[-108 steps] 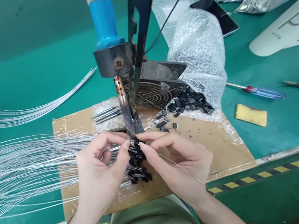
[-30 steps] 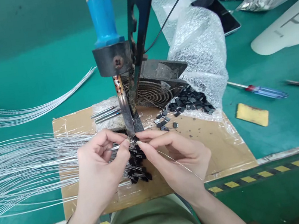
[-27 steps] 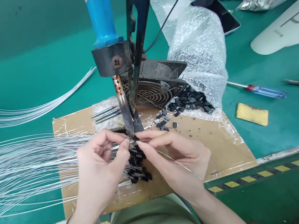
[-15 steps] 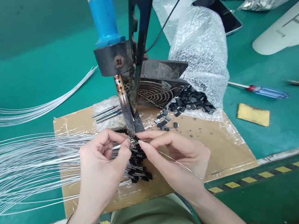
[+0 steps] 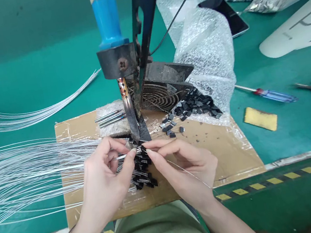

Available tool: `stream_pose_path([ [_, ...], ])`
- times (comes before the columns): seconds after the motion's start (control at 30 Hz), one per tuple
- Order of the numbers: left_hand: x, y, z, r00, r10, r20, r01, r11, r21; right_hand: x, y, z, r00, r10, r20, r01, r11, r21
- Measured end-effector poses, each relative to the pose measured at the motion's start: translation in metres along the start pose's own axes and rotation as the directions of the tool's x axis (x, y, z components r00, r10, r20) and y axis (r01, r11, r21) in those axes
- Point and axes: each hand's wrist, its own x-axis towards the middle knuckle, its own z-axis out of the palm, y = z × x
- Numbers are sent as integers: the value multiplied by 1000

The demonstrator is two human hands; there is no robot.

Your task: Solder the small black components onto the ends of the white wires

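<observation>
Both hands are at the centre of the frame, fingertips facing each other with a small gap between; left hand is closed to a thumb-and-index pinch, seemingly on one thin white flexible wire, exact contact partly hidden by the fingers; right hand is in a similar pinch, thumb and index nearly together, on a thin silver strand, its other fingers curled in.

Key relation: the white wire's long axis runs roughly left to right, its held end at frame centre, pointing toward the right hand; the silver strand slants from the right fingertips to the lower right; the dark metal tip of the blue-handled soldering iron points down from above, just over the gap; both hands are near it, cannot tell which is nearer or whether anything touches it.

Directly below the fingertips, a cluster of small black rectangular connectors lies on a brown cardboard sheet; a wide bundle of long white wires spreads off to the left edge; a dirty black round-grilled fan stands behind the iron; loose black pieces sit right of it, partly on clear bubble wrap; green counter underneath.
</observation>
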Motion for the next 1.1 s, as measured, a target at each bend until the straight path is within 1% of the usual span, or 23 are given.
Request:
stream_pose_path([
  [0.07, -3, -3, -2, 998, 59, 4, -60, 997, 47, 1, 2, -5, 1000, 7, -14, -7, 1000, -11],
  [0.1, -5, -5, -3, 995, 102, -3, -101, 991, 90, 2, 3, -9, 999, 10, -40, -11, 1000, -26],
  [0.13, -7, -7, -4, 989, 150, -13, -146, 979, 140, 4, 4, -15, 997, 12, -77, -15, 999, -45],
  [0.2, -13, -11, -6, 969, 244, -30, -230, 943, 239, 9, 7, -28, 981, -13, -193, -4, 996, -85],
  [0.3, -23, -16, -11, 936, 344, -70, -307, 899, 311, 17, 13, -51, 937, -54, -346, 4, 990, -142],
  [0.37, -24, -17, -18, 910, 392, -132, -330, 880, 342, 21, 18, -63, 898, -70, -435, -10, 984, -178],
  [0.4, -21, -16, -25, 894, 416, -169, -333, 866, 374, 22, 20, -68, 880, -76, -470, -18, 981, -192],
  [0.47, -4, -16, -42, 869, 445, -217, -303, 824, 478, 24, 26, -75, 852, -68, -519, -39, 980, -194],
  [0.5, 10, -16, -53, 867, 445, -225, -273, 801, 533, 24, 29, -76, 845, -58, -532, -50, 981, -187],
  [0.57, 49, -19, -76, 886, 406, -225, -206, 778, 594, 25, 35, -78, 845, -31, -534, -68, 984, -165],
  [0.6, 71, -21, -86, 892, 395, -220, -193, 773, 604, 26, 37, -78, 849, -24, -528, -71, 985, -158],
  [0.67, 115, -28, -103, 920, 351, -176, -177, 772, 611, 27, 41, -79, 855, -18, -518, -72, 986, -153],
  [0.73, 152, -38, -113, 942, 306, -138, -167, 784, 598, 28, 42, -80, 855, -17, -518, -74, 985, -154],
  [0.8, 176, -47, -116, 949, 279, -149, -145, 802, 579, 29, 43, -81, 852, -14, -523, -75, 986, -149],
  [0.87, 185, -54, -117, 946, 271, -177, -135, 826, 547, 30, 43, -82, 852, -7, -524, -79, 987, -142],
  [0.93, 183, -55, -118, 939, 272, -209, -134, 852, 506, 30, 43, -83, 856, -1, -517, -83, 987, -140],
  [1.0, 174, -50, -120, 932, 274, -237, -141, 878, 457, 30, 43, -82, 864, 10, -504, -90, 987, -136],
  [1.1, 156, -34, -124, 924, 273, -269, -164, 916, 366, 30, 44, -82, 862, 18, -507, -95, 988, -125],
])
